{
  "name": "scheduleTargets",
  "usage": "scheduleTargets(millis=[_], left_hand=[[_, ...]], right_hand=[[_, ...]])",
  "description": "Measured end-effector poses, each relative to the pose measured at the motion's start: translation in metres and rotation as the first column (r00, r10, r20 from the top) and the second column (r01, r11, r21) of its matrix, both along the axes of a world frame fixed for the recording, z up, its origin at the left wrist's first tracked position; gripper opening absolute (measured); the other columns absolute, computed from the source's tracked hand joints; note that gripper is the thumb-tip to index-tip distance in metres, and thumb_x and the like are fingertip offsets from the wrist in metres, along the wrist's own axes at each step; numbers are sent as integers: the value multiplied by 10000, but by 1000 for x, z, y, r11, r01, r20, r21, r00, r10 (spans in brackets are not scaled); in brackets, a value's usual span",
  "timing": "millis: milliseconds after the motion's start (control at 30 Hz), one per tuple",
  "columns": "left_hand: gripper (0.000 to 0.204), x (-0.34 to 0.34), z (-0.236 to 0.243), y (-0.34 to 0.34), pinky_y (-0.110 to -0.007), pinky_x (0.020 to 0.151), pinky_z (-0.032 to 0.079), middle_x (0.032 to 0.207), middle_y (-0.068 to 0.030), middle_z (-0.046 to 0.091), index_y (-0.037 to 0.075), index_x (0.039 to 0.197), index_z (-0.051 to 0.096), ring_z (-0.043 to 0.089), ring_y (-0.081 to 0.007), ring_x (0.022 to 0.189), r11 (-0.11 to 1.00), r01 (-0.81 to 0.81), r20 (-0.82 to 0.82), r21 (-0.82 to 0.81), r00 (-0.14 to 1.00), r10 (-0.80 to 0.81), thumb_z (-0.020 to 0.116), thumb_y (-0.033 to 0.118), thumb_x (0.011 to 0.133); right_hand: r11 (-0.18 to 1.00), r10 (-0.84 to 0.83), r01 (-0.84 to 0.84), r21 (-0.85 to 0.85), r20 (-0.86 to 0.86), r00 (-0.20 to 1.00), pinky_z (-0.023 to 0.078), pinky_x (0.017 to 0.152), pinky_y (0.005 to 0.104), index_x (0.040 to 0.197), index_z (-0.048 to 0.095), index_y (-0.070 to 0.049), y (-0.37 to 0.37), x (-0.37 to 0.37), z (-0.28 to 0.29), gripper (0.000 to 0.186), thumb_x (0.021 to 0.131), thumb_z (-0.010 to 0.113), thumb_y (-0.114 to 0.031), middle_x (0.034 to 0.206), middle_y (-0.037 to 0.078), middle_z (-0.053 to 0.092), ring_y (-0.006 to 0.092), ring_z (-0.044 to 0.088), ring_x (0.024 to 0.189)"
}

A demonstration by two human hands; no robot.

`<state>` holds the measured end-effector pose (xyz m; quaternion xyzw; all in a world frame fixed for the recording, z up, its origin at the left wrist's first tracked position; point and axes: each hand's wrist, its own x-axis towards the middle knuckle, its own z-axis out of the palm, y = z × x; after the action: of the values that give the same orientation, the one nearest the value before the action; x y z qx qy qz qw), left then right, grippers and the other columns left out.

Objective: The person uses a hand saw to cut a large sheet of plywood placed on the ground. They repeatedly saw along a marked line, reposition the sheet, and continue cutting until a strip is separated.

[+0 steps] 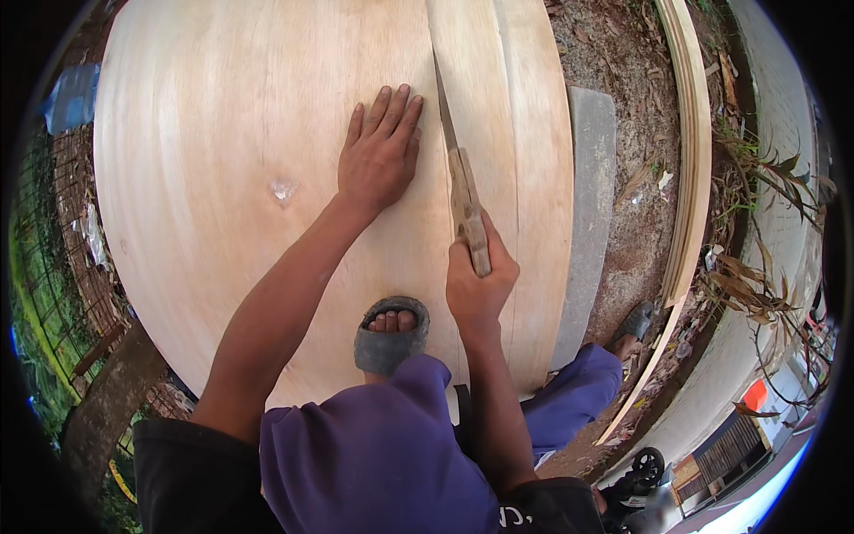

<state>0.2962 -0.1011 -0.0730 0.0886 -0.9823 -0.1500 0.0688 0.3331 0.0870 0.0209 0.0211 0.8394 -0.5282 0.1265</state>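
Observation:
A hand saw [464,200] with a worn wooden handle is gripped in my right hand [481,283]. Its narrow blade points away from me and meets the large pale plywood sheet [205,178] along a cut line. That line runs lengthwise through the sheet, right of its middle, and passes beneath the saw. My left hand [381,151] lies flat on the wood just left of the blade, fingers spread and holding nothing. One of my feet, in a dark slide sandal [391,334], presses on the sheet near its close edge.
Right of the sheet lies a grey slab [592,196], then dirt ground with dry leaves. Long stacked boards [689,178] run beside a pale wall [783,116] with dry plants. My other sandal [633,320] rests on the ground. Wire fencing [62,240] stands at the left.

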Motion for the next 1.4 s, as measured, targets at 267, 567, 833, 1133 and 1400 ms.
scheduleTargets(millis=[267,567,833,1133,1400], left_hand=[[508,2,-2,0,-525,1238,281,1609,-81,451,138,1540,481,367,-295,1517,1000,-9,-9,17,1000,10,543,205,1040],[501,-5,-2,1,-520,1245,268,1622,-84,429,134,1550,462,354,-295,1522,1000,4,-15,-7,1000,-4,516,227,1060],[488,6,-4,2,-521,1244,271,1619,-75,434,133,1542,473,355,-288,1522,1000,-11,15,-9,1000,11,502,239,1067],[484,1,-7,0,-522,1242,271,1621,-77,434,130,1539,482,359,-291,1520,1000,8,-23,-6,1000,-8,502,243,1068],[480,2,-6,1,-523,1242,269,1617,-78,439,117,1536,480,361,-293,1518,1000,-4,-14,-18,1000,4,492,243,1074]], right_hand=[[987,7,-12,161,33,999,490,549,267,1322,638,100,82,114,80,488,836,658,56,695,72,632,101,598,556],[989,-85,91,-118,59,995,414,504,269,1337,635,74,-10,-15,-15,469,868,640,61,669,19,531,47,456,555],[981,38,-44,189,34,999,521,562,279,1329,639,92,93,124,84,499,831,644,59,760,112,701,101,643,587],[994,-63,71,-82,95,993,413,494,287,1355,625,72,-9,-7,-3,497,860,652,49,629,24,481,60,450,525],[984,30,-42,172,72,997,493,534,277,1327,638,87,87,117,73,498,830,648,67,693,101,640,119,617,540]])
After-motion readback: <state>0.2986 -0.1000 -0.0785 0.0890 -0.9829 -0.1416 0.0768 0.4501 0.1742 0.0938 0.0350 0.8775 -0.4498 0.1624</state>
